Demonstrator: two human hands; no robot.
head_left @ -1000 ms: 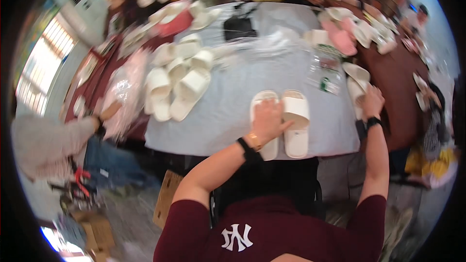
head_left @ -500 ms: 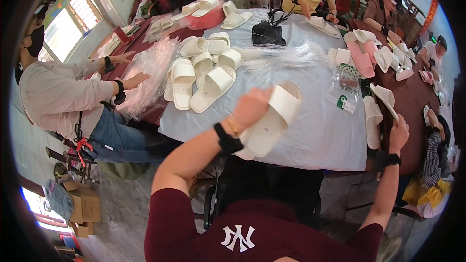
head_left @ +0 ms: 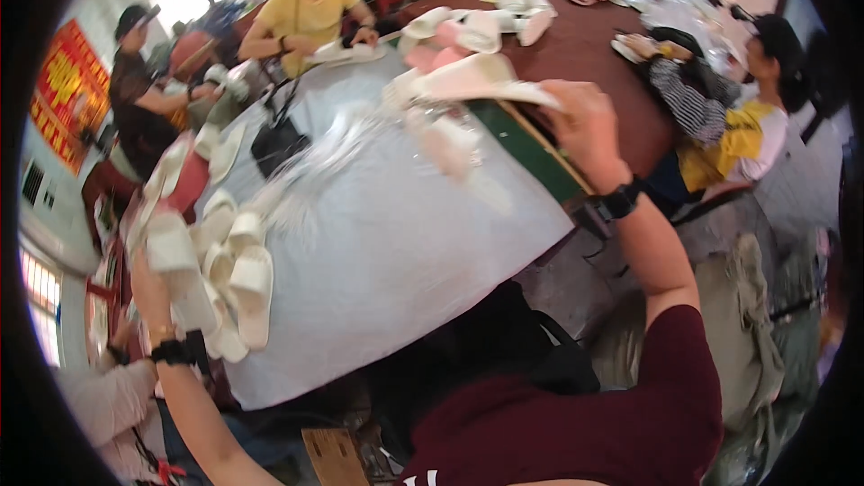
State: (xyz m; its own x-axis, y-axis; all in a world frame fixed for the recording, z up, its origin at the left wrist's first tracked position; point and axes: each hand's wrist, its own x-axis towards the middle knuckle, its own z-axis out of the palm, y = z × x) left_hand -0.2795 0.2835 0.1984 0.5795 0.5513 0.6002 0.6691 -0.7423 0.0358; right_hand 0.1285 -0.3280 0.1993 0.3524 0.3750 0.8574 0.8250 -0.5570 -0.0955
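At the table's left side my left hand is closed on a white slipper, held upright beside the slipper pile; its fingers are partly hidden and blurred. A pile of white slippers lies just right of that hand. Over the table's right edge my right hand grips one end of another white slipper, raised and roughly level, its strap pointing left. Below the raised slipper a blurred clear packet rests on the pale table cover.
White strands and a black bag lie on the cover. White and pink slippers are heaped on the brown table. Co-workers sit around, one in yellow at the far side; a pale sleeve is close at lower left.
The view has swung right. My left hand has carried its slipper leftward to the pile. My right hand has lifted its slipper from the table's right edge and brought it over the cover.
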